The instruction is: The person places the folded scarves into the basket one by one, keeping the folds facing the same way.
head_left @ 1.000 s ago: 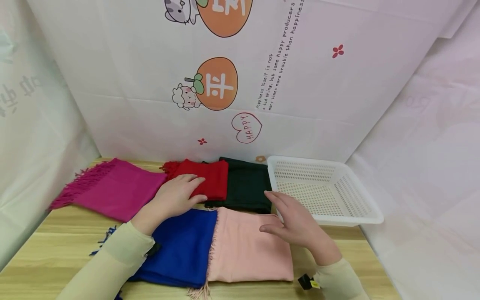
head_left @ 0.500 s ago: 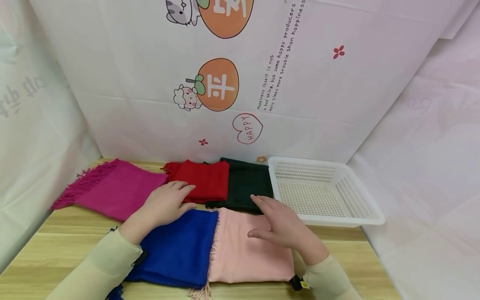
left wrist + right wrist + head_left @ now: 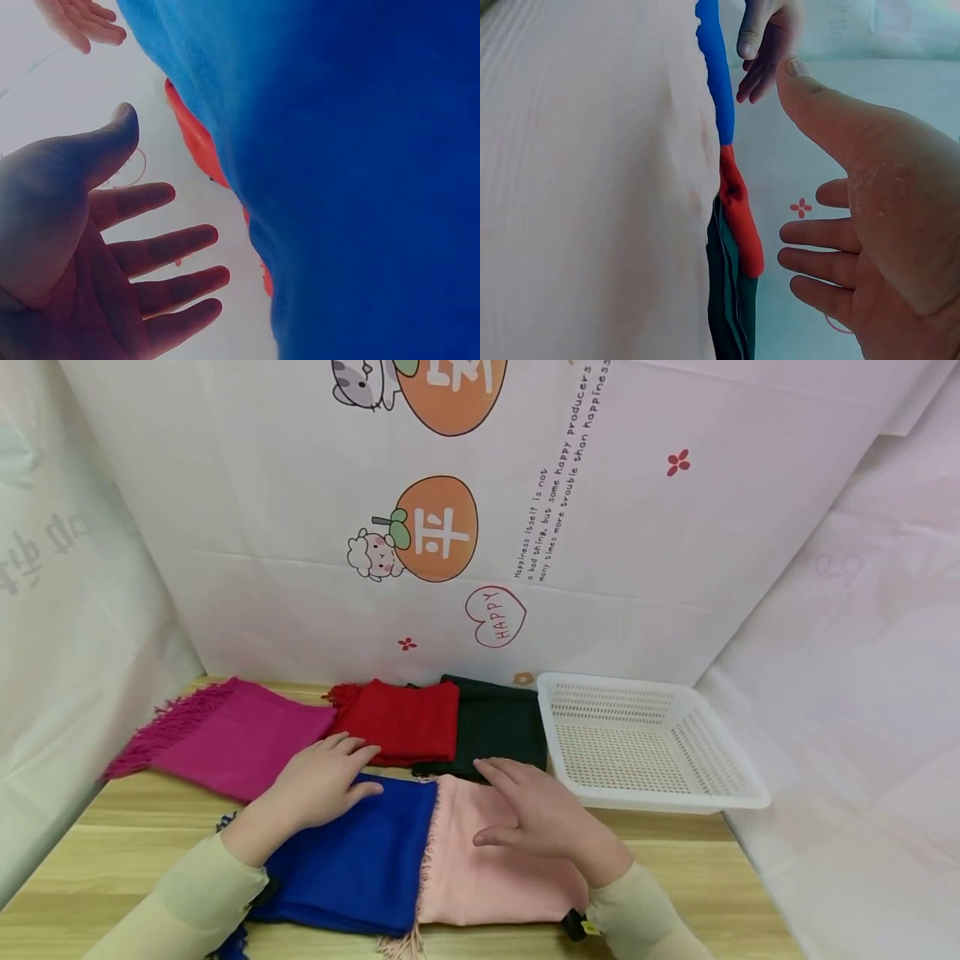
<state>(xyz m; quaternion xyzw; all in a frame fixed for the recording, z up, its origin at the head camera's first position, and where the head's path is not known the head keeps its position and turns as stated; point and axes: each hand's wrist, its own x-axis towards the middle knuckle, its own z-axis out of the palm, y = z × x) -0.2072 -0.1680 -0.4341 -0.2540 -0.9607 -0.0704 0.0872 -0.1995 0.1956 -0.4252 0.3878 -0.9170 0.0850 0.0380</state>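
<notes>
My left hand [image 3: 318, 781] hovers over the upper left part of a folded blue scarf [image 3: 367, 860], fingers spread and holding nothing. In the left wrist view the blue scarf [image 3: 360, 165] fills the right side, apart from the fingers. Over a folded pink scarf [image 3: 480, 877] with a fringed left edge is my right hand [image 3: 540, 814], its fingers straight and thumb apart. The right wrist view shows the pink scarf [image 3: 592, 187] beside that bare palm. Behind them lie a folded red scarf [image 3: 408, 722] and a dark green scarf [image 3: 501, 731], the red overlapping the green.
A magenta scarf [image 3: 240, 739] with long fringe lies at the back left of the wooden table [image 3: 97, 860]. At the back right stands a white perforated plastic basket [image 3: 652, 802]. A printed white cloth [image 3: 600, 610] rises behind the table.
Both hands have drawn back toward the near side. The left has also shifted left, away from the red scarf, and the right has moved left across the pink scarf. The scarves stay put.
</notes>
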